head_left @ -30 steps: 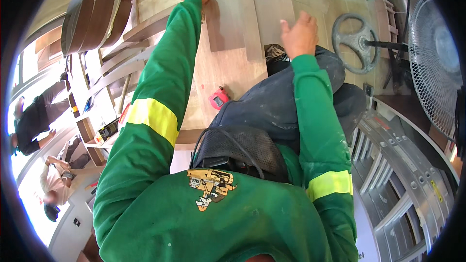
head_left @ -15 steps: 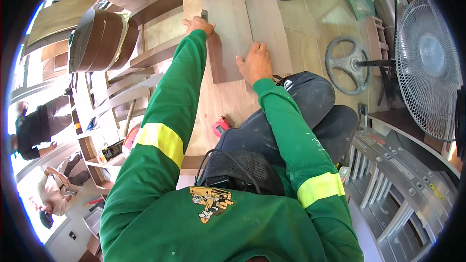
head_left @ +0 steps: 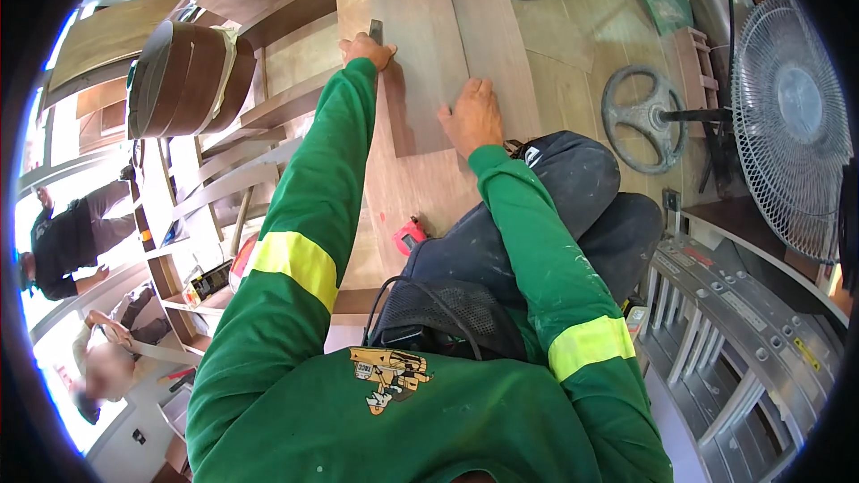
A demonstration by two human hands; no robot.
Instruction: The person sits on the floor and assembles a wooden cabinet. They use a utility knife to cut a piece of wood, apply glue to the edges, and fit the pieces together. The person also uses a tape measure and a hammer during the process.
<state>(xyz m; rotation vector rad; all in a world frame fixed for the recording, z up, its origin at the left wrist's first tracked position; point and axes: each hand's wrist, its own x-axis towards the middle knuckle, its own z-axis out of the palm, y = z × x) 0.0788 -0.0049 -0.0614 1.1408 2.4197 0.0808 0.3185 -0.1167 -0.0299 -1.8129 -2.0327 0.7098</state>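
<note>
Head view: the left grip [head_left: 365, 51] is at the near panel's left edge, its fingers bunched beside a small dark metal piece [head_left: 377, 31] that sticks up just beyond it; whether it is clamped on that piece or only pressed against it I cannot tell. The right grip [head_left: 474, 116] lies palm down, thumb apart from the fingers, closed around nothing visible. The wood-grain panel [head_left: 412, 54] lies flat between the two grips, its lower end to the near side of the left grip. A narrow wooden strip [head_left: 448, 27] runs from beyond the right grip along the panel's right side, and a second panel [head_left: 492, 45] lies to the right of that strip, partly under the right grip. Nearer the body than both grips, a red tape measure [head_left: 410, 235] sits on the pale wooden desk [head_left: 389, 201].

The panel should handle as stiff and flat, moderately light for its breadth; its smooth face may slide readily, and its corners could chip. The likeliest sound hold is at the opposite long edges, one beside each grip, with spread fingers supporting the face.
</note>
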